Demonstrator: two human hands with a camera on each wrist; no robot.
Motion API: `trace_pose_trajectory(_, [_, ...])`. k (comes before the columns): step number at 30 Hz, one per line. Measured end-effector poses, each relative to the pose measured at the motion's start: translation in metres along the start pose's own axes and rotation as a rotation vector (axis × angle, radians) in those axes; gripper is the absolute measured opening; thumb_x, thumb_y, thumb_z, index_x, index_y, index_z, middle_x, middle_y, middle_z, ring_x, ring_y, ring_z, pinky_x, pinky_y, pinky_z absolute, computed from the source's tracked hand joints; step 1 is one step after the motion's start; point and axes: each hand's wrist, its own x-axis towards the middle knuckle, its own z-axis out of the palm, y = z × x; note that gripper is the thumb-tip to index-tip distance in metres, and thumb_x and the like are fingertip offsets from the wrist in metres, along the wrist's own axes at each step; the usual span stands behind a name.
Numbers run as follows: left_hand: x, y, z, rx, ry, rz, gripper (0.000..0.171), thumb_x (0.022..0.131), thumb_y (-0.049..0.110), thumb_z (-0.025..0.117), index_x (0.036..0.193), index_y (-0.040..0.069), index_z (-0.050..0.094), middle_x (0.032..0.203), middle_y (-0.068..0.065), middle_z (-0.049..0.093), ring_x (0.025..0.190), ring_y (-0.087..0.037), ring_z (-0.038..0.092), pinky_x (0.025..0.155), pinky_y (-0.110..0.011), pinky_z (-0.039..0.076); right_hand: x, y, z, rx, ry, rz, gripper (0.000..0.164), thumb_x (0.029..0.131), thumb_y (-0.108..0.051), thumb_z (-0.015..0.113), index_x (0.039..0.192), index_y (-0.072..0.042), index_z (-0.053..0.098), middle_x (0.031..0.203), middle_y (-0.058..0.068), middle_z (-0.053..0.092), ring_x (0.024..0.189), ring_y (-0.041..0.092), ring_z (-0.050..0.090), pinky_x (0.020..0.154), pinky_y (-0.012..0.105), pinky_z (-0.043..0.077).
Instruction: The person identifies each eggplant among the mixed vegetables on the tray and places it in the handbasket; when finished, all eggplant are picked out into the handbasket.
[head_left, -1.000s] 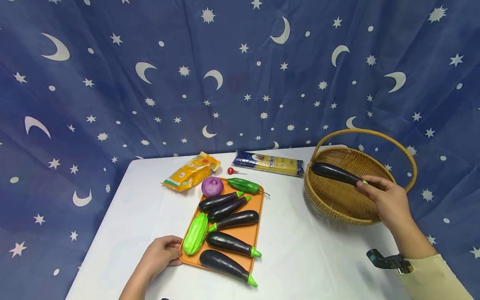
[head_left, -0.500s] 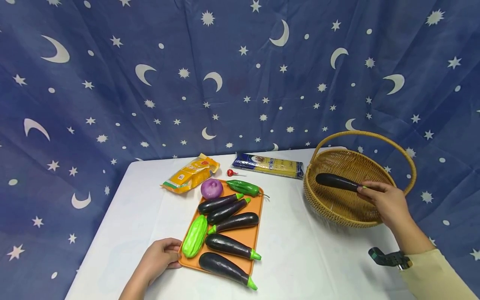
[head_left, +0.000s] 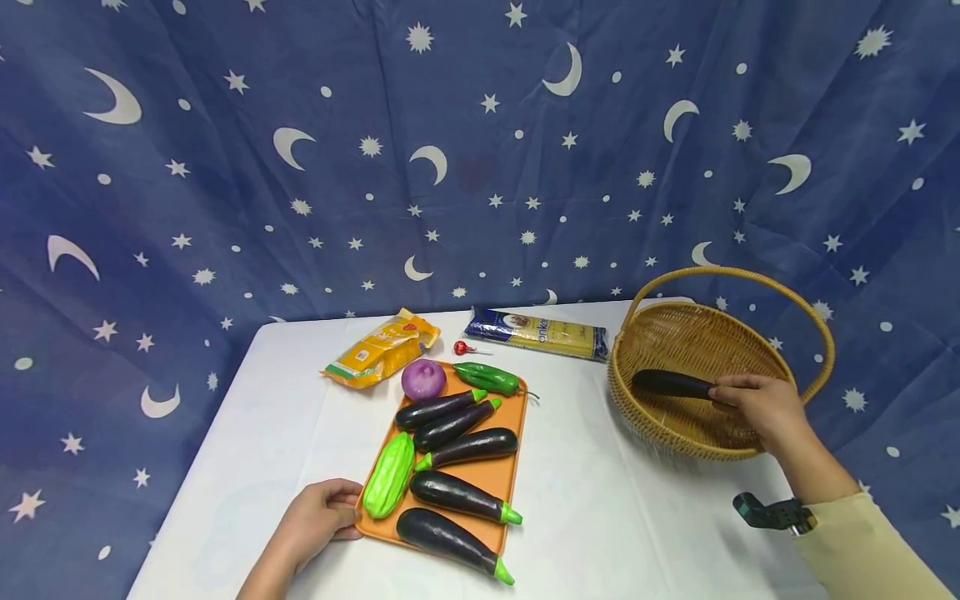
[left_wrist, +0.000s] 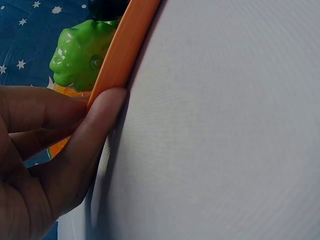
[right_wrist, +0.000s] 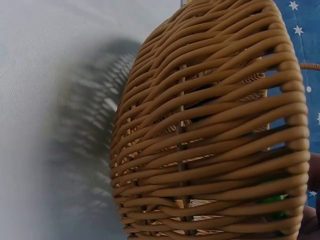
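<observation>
At the right, my right hand (head_left: pixel 761 407) pinches the stem end of a dark eggplant (head_left: pixel 670 384), which lies low inside the wicker basket (head_left: pixel 697 446). The basket's woven side (right_wrist: pixel 215 120) fills much of the right wrist view and hides most of that hand. My left hand (head_left: pixel 321 518) grips the near-left corner of an orange tray (head_left: pixel 491 472), thumb against the outside of the rim (left_wrist: pixel 120 60) and fingers over it. On the tray lie several eggplants (head_left: pixel 457 496), a light green ridged gourd (head_left: pixel 390 475), a purple onion (head_left: pixel 423 380) and a green pepper (head_left: pixel 487 377).
Behind the tray lie a yellow-orange packet (head_left: pixel 382 348), a red lollipop (head_left: pixel 461 347) and a pasta packet (head_left: pixel 540 332). The basket's tall handle (head_left: pixel 731 271) arches over its opening. A blue star-patterned curtain (head_left: pixel 480 167) hangs behind the white table (head_left: pixel 585 467).
My right hand has lowered the eggplant from over the basket's rim down into the basket. My left hand keeps its grip on the tray corner.
</observation>
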Motion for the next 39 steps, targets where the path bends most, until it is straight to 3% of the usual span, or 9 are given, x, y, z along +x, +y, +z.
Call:
trace_pose_trajectory(6, [0.000,-0.001,0.000,0.003,-0.005,-0.008,0.039,0.080,-0.012,0.067,0.119,-0.011,0.063,0.097,-0.014,0.063,0.078,-0.021,0.067,0.065,-0.037,0.064,0.001,0.003,0.000,-0.110,0.003,0.008,0.042,0.094,-0.012,0.068,0.127,0.013,0.059,0.091,0.005,0.072,0.078,0.015,0.071,0.068,0.037,0.064])
trace_pose_trajectory(12, [0.000,0.002,0.001,0.033,-0.004,-0.032,0.038,0.081,-0.011,0.068,0.119,-0.010,0.064,0.095,-0.014,0.065,0.077,-0.020,0.067,0.066,-0.037,0.064,0.003,0.003,-0.003,-0.366,0.008,-0.080,0.038,0.089,-0.012,0.071,0.120,0.009,0.065,0.109,0.026,0.067,0.088,0.033,0.064,0.062,0.036,0.054])
trace_pose_trajectory(17, [0.000,-0.001,0.001,0.018,-0.006,-0.032,0.039,0.081,-0.011,0.068,0.119,-0.010,0.064,0.097,-0.014,0.064,0.079,-0.020,0.067,0.066,-0.037,0.064,0.002,0.003,0.000,-0.498,0.000,-0.119,0.039,0.087,-0.013,0.070,0.121,0.006,0.065,0.114,0.030,0.064,0.090,0.039,0.062,0.065,0.041,0.050])
trace_pose_trajectory(21, [0.000,0.000,0.001,0.016,-0.007,-0.032,0.039,0.081,-0.011,0.068,0.119,-0.010,0.064,0.097,-0.014,0.064,0.079,-0.020,0.067,0.066,-0.037,0.064,0.001,0.002,0.001,-0.512,0.010,-0.150,0.042,0.088,-0.013,0.070,0.124,0.006,0.063,0.112,0.031,0.065,0.089,0.040,0.063,0.067,0.046,0.052])
trace_pose_trajectory(26, [0.001,0.001,0.000,0.019,-0.005,-0.028,0.039,0.081,-0.011,0.069,0.120,-0.010,0.064,0.097,-0.013,0.064,0.078,-0.020,0.067,0.066,-0.037,0.064,0.000,0.000,0.002,-0.492,0.056,-0.214,0.045,0.088,-0.016,0.072,0.126,0.006,0.062,0.123,0.037,0.059,0.104,0.050,0.059,0.074,0.055,0.055])
trace_pose_trajectory(31, [0.001,0.002,-0.001,0.022,-0.003,-0.023,0.039,0.081,-0.011,0.069,0.119,-0.010,0.064,0.096,-0.014,0.064,0.078,-0.020,0.067,0.066,-0.037,0.064,-0.002,-0.005,0.003,-0.466,0.091,-0.275,0.048,0.091,-0.021,0.072,0.129,0.005,0.060,0.121,0.035,0.061,0.103,0.048,0.060,0.072,0.052,0.055])
trace_pose_trajectory(39, [0.001,0.001,0.001,0.019,-0.005,-0.023,0.039,0.081,-0.012,0.068,0.120,-0.011,0.063,0.096,-0.014,0.064,0.078,-0.020,0.067,0.066,-0.037,0.064,-0.018,-0.025,0.011,-0.412,0.129,-0.337,0.056,0.093,-0.031,0.073,0.135,0.003,0.057,0.129,0.031,0.059,0.115,0.051,0.055,0.086,0.062,0.052])
